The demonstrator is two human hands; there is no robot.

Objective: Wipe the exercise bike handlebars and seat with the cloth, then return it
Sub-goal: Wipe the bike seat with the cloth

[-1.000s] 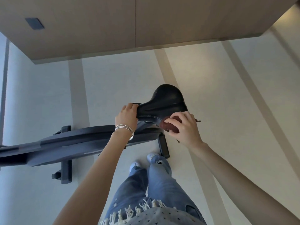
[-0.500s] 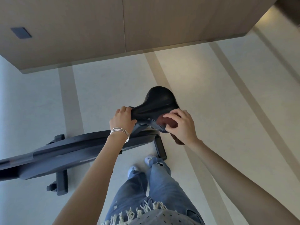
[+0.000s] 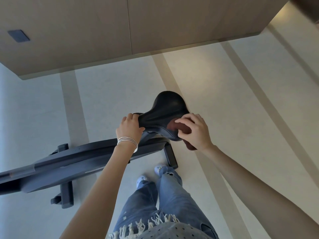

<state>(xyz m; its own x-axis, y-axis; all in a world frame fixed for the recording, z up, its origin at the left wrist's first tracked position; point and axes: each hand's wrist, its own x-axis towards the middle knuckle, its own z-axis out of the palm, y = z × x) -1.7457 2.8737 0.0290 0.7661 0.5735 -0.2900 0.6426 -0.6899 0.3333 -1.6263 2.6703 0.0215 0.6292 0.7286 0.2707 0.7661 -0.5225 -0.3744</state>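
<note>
While you stand next to the exercise bike (image 3: 72,168), you are on the seat step, I think. The black seat (image 3: 165,107) sticks up in front of your legs. Your left hand (image 3: 129,130) grips its thin front end, fingers curled round it. Your right hand (image 3: 196,133) bends its fingers to pinch the brown cloth (image 3: 183,128) and press it on the near edge of the wide part. Some cloth hangs under your palm. Next, I think you need to rub the cloth over the bare top while the left hand holds the seat firm. The handlebars are out of view.
</note>
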